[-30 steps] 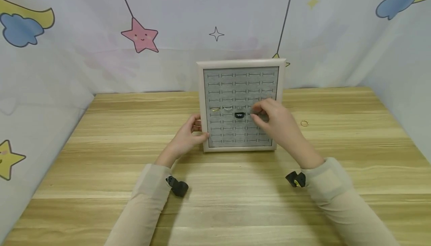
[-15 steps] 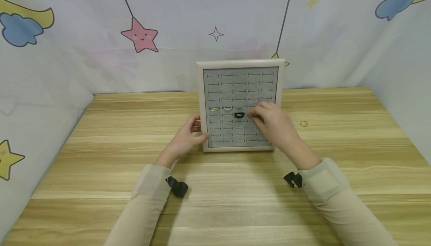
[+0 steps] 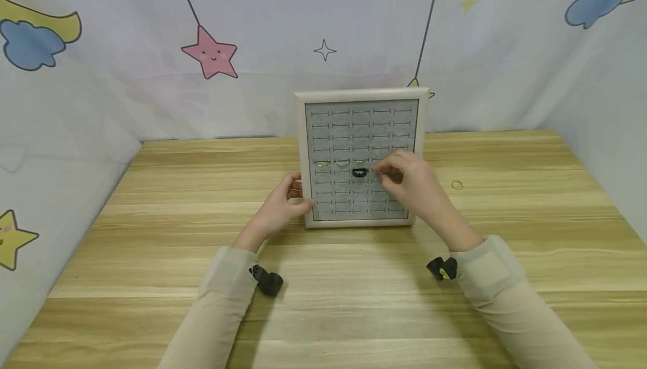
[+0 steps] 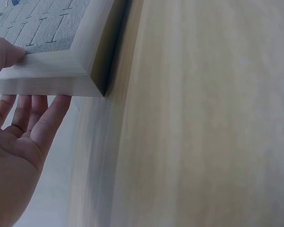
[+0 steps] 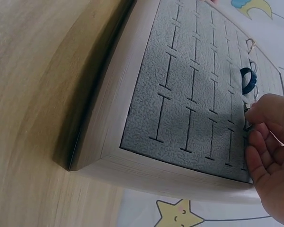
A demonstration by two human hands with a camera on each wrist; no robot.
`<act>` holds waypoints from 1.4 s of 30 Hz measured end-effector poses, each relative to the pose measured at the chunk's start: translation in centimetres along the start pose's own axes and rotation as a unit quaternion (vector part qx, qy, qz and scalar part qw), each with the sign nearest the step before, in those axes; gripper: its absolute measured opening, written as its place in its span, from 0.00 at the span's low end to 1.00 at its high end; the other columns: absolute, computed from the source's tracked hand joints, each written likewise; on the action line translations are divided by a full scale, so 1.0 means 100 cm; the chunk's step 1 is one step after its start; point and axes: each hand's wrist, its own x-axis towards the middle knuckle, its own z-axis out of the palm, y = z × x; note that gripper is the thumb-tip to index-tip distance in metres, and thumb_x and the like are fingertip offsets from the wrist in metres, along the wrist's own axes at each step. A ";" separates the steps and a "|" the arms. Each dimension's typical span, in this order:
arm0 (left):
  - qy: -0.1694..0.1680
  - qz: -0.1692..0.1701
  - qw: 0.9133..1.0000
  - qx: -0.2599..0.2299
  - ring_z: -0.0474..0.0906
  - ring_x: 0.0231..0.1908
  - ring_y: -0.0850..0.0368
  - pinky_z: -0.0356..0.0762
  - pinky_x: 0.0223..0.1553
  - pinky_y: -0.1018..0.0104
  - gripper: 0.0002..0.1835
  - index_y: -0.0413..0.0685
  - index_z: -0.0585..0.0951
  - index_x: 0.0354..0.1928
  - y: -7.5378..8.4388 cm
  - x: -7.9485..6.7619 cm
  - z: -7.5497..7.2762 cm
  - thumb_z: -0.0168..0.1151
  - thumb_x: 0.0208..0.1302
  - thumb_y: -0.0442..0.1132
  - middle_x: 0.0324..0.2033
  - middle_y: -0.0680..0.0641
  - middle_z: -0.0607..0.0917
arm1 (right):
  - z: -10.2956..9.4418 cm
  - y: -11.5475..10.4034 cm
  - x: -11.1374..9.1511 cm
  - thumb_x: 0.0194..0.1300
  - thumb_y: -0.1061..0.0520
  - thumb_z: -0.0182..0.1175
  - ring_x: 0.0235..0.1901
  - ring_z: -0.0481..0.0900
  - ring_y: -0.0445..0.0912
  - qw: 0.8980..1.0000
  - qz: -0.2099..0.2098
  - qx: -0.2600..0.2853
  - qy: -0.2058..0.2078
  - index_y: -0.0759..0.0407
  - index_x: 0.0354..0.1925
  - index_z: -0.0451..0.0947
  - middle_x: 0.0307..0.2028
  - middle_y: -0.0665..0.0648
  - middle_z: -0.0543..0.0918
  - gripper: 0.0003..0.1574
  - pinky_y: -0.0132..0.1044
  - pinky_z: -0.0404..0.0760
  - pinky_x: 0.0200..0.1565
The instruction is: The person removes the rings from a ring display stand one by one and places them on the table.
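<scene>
white cloth printed with stars and clouds [image 3: 273,37] hangs behind a wood-grain worktop [image 3: 323,296], and on that stands a pale-framed ring board [image 3: 361,96], facing me and leaning back somewhat. my left grip [image 3: 279,203] clasps the board's left edge low down, thumb on the front of the frame and fingers bent against its side. my right grip [image 3: 411,181] is up at the grey padding, right of its middle, thumb and forefinger pinching what looks like a small ring [image 5: 247,125], best seen from the right wrist. it sits right at my fingertips against the padding; i cannot tell whether any of it is inside a slot, or which way its band is turned.

what matters most is how that small ring meets the slots: their long cuts run level across the board, and the nearest ones are just to the right of the black ring [image 3: 359,173], which is fixed below the silver-looking row. a gold-coloured ring [image 3: 322,164] is further left on the board. another loose ring [image 3: 457,188] lies on the worktop, right of the board and apart from both hands, nearer my right
</scene>
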 end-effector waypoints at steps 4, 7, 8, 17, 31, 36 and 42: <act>-0.001 0.000 1.000 -0.003 0.69 0.57 0.44 0.68 0.57 0.57 0.32 0.41 0.61 0.66 0.001 0.000 0.000 0.60 0.61 0.35 0.54 0.38 0.71 | -0.004 0.000 0.000 0.57 0.71 0.56 0.37 0.78 0.50 1.000 0.007 0.017 -0.007 0.66 0.39 0.82 0.38 0.61 0.83 0.12 0.41 0.80 0.42; 0.000 0.001 1.000 -0.005 0.70 0.57 0.44 0.68 0.57 0.57 0.32 0.41 0.61 0.66 0.001 0.000 0.001 0.60 0.61 0.34 0.54 0.38 0.71 | -0.006 0.002 0.000 0.57 0.71 0.56 0.37 0.78 0.49 1.000 0.011 0.024 -0.013 0.65 0.39 0.82 0.38 0.61 0.83 0.12 0.40 0.80 0.42; 0.000 0.001 1.000 -0.005 0.70 0.57 0.45 0.68 0.57 0.57 0.32 0.41 0.61 0.66 0.002 0.001 0.001 0.60 0.61 0.34 0.54 0.38 0.71 | -0.007 0.002 0.000 0.57 0.71 0.56 0.37 0.78 0.49 0.999 0.014 0.028 -0.016 0.65 0.39 0.82 0.38 0.61 0.83 0.12 0.40 0.80 0.42; 0.002 0.001 1.000 -0.002 0.70 0.57 0.45 0.68 0.58 0.56 0.31 0.41 0.62 0.65 0.001 0.001 0.001 0.60 0.61 0.34 0.53 0.39 0.71 | -0.015 0.005 0.002 0.59 0.68 0.57 0.34 0.76 0.45 0.995 0.061 0.069 -0.032 0.62 0.39 0.83 0.36 0.58 0.83 0.11 0.29 0.76 0.38; 0.002 -0.005 1.000 0.006 0.70 0.57 0.45 0.67 0.58 0.56 0.31 0.42 0.62 0.65 0.000 0.000 0.000 0.60 0.61 0.35 0.53 0.39 0.72 | -0.033 0.027 0.000 0.64 0.58 0.61 0.34 0.75 0.33 0.945 0.164 0.262 0.105 0.52 0.40 0.81 0.32 0.35 0.78 0.05 0.21 0.74 0.37; 0.005 -0.011 1.000 0.003 0.69 0.58 0.45 0.67 0.58 0.55 0.31 0.43 0.62 0.65 0.001 0.000 0.001 0.61 0.61 0.35 0.53 0.40 0.72 | -0.038 0.048 -0.002 0.64 0.60 0.60 0.33 0.76 0.33 0.899 0.222 0.333 0.178 0.46 0.34 0.79 0.31 0.39 0.79 0.07 0.19 0.75 0.37; 0.005 -0.014 1.000 0.002 0.69 0.58 0.45 0.67 0.59 0.54 0.31 0.43 0.62 0.65 0.001 0.000 0.001 0.61 0.61 0.35 0.54 0.40 0.72 | -0.048 0.081 -0.014 0.66 0.56 0.57 0.31 0.76 0.29 0.895 0.312 0.269 0.173 0.41 0.35 0.76 0.32 0.37 0.76 0.07 0.17 0.75 0.36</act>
